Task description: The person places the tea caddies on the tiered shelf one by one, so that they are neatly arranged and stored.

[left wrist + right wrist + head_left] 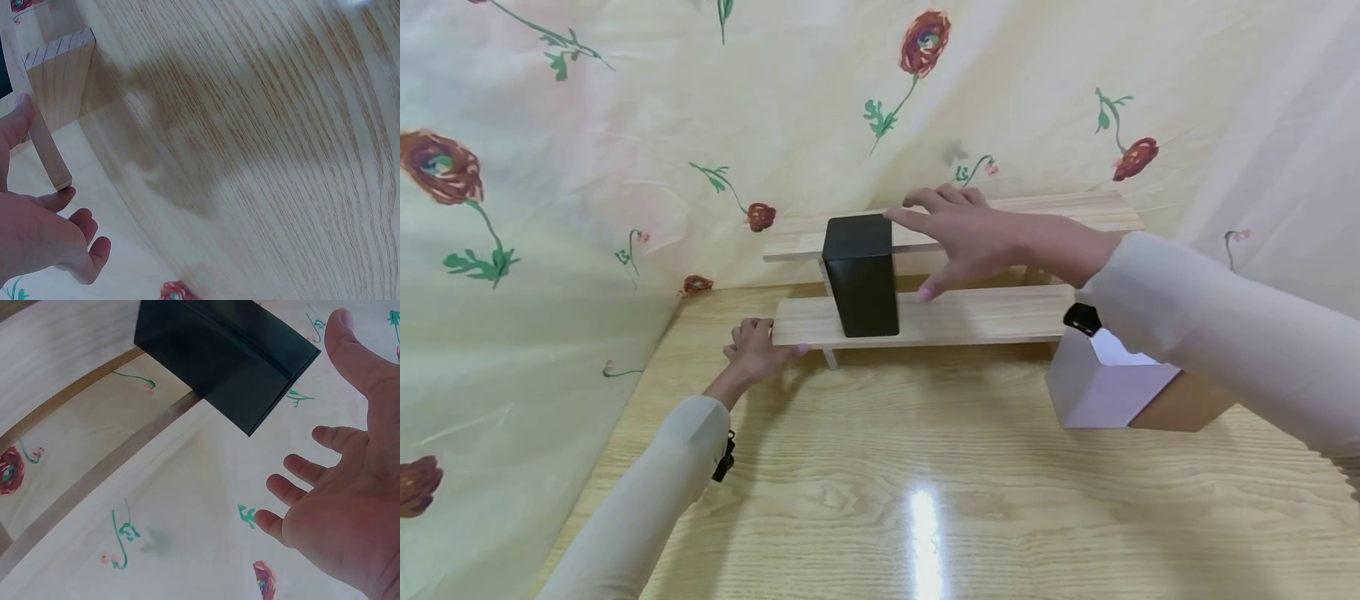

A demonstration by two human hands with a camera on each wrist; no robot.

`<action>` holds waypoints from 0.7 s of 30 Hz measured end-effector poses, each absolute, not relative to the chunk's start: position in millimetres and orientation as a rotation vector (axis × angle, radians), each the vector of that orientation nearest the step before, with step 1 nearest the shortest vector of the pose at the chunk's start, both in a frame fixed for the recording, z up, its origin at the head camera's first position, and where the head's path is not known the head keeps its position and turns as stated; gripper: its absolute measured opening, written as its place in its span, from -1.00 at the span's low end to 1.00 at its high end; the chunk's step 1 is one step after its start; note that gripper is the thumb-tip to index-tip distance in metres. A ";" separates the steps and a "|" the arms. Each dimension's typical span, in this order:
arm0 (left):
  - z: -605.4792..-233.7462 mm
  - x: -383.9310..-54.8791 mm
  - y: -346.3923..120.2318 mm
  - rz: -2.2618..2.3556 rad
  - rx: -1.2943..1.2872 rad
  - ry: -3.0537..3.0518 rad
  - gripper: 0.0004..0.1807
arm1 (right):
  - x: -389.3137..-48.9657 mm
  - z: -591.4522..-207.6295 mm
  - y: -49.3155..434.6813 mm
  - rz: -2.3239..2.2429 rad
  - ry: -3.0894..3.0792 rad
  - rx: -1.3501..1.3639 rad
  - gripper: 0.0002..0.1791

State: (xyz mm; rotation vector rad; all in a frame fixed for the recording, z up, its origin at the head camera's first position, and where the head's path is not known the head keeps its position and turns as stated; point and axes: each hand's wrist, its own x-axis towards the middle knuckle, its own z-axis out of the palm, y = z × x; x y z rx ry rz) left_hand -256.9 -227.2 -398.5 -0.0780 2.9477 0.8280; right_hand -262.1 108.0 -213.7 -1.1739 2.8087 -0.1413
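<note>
A two-tier wooden shelf (985, 312) stands against the floral backdrop. Upright on its lower board is a tall black box (871, 292), whose dark faces also fill the top of the right wrist view. My left hand (756, 350) holds the left end of the lower board. In the left wrist view, the thumb (24, 109) lies on the board's long edge and a finger (59, 199) touches its end. My right hand (970, 233) is spread at the box's right side, fingers and thumb apart. In the right wrist view, a gap shows between this hand and the box.
To the right of the shelf, partly under my right forearm, is an open white and brown box (1105, 387). A wood-grain tabletop (850, 467) extends in front, with a bright light reflection. Floral cloth (587, 167) hangs behind and at the left.
</note>
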 end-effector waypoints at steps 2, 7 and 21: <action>-399.0 -257.2 -227.0 0.840 -0.075 2.944 -0.03 | -257.7 -215.8 117.3 -0.150 2.816 -1.178 0.18; -400.5 -257.5 -226.6 0.875 -0.072 2.939 -0.06 | -246.7 -221.6 138.4 -0.167 2.841 -1.184 0.19; -401.2 -257.2 -225.6 0.888 -0.077 2.935 -0.06 | -220.1 -238.9 192.3 -0.207 2.900 -1.148 0.17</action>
